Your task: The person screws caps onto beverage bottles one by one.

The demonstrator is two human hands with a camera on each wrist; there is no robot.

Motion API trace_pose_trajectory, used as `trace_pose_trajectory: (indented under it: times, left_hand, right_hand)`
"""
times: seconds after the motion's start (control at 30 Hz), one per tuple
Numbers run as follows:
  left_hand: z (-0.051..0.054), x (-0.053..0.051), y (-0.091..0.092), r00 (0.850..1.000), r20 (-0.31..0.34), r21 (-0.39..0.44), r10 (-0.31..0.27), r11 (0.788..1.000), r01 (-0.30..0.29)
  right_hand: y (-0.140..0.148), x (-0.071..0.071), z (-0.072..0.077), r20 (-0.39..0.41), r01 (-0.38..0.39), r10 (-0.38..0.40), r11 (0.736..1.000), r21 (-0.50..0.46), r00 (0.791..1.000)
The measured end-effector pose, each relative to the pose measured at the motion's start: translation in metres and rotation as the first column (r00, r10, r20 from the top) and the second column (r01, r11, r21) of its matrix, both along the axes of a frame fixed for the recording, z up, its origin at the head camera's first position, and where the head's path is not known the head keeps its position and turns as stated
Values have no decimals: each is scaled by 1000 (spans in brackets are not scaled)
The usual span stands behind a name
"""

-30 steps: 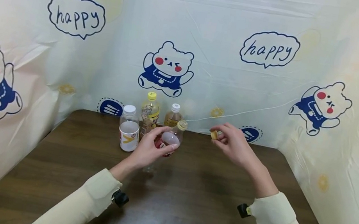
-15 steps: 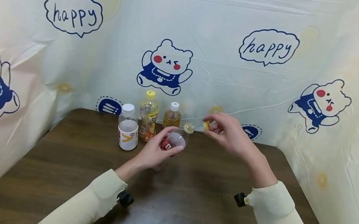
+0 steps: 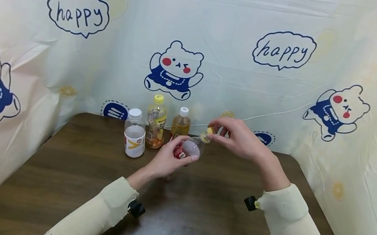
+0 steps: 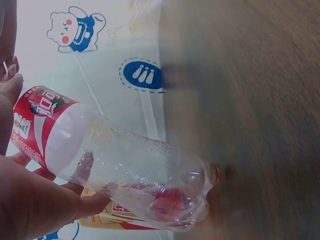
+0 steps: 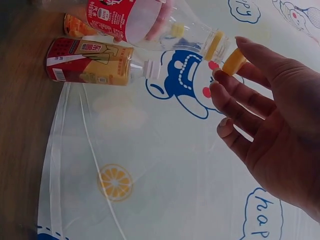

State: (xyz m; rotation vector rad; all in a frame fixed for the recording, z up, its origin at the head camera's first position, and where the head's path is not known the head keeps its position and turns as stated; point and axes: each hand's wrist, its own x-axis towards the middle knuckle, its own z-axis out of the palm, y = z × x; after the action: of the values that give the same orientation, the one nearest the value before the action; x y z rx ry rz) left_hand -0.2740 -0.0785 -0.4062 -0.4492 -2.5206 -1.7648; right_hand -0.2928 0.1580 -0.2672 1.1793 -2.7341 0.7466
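A clear plastic bottle (image 4: 130, 155) with a red label leans with its neck toward the right; no liquid shows inside. My left hand (image 3: 166, 157) grips it round the middle, fingers behind and thumb in front. In the head view my right hand (image 3: 239, 139) pinches a yellow bottle cap (image 5: 233, 62) between thumb and index finger. The cap sits just off the bottle's mouth (image 5: 217, 46), with a small gap between them in the right wrist view. A yellow ring circles the neck below the mouth.
Behind the left hand stand a white-capped jar (image 3: 134, 137) with a white label, a yellow-capped bottle (image 3: 156, 122), and a white-capped bottle (image 3: 181, 122) of amber drink. They are near the back edge of the brown table (image 3: 90, 167). A printed cloth (image 3: 225, 74) hangs behind.
My right hand has moved left with the cap, up to the bottle's mouth. The left hand has carried the bottle a little to the right, and its neck leans further right.
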Motion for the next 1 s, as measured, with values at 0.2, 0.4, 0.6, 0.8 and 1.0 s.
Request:
trace_pose_trajectory:
  times: [0.2,0.4,0.6,0.8,1.0]
  left_hand:
    - [1,0,2,1000,-3,-7,-3,1000,3]
    - [0,1,2,1000,6,-11,6,1000,-6]
    - [0,1,2,1000,7,-6,0,1000,0]
    - [-1,1,2,1000,10,-7,-2,1000,2]
    - [-1,2,1,1000,7,-10,1,1000,-1]
  right_hand:
    - [-2,-1,1,11,-15,15,1000,28,1000]
    - [-5,-1,3,-3,-41,41,996,76,999]
    - [-6,0,6,17,-35,33,995,99,999]
    - [-4,1,11,65,-11,3,991,130,998]
    - [-2,2,16,85,-38,24,985,167,996]
